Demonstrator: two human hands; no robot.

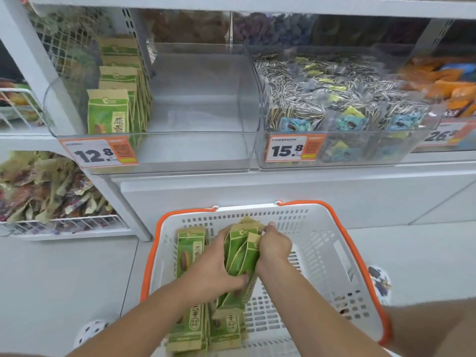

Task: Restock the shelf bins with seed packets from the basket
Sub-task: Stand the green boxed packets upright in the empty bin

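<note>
A white basket with an orange rim [332, 256] stands on the floor below the shelf. Inside it lie several green and tan seed packets [189, 253]. My left hand [213, 264] and my right hand [274, 247] both grip a bunch of these packets [242, 253] between them, held upright over the basket. Above, a clear shelf bin [201, 99] holds a row of the same green packets [113, 109] at its left side; the rest of that bin is bare.
A second clear bin [342, 150] to the right is full of striped seed packets. Orange price tags [100, 153] hang on the bin fronts. Wire racks with snacks [51, 191] stand at the left. A white cabinet front [257, 191] lies behind the basket.
</note>
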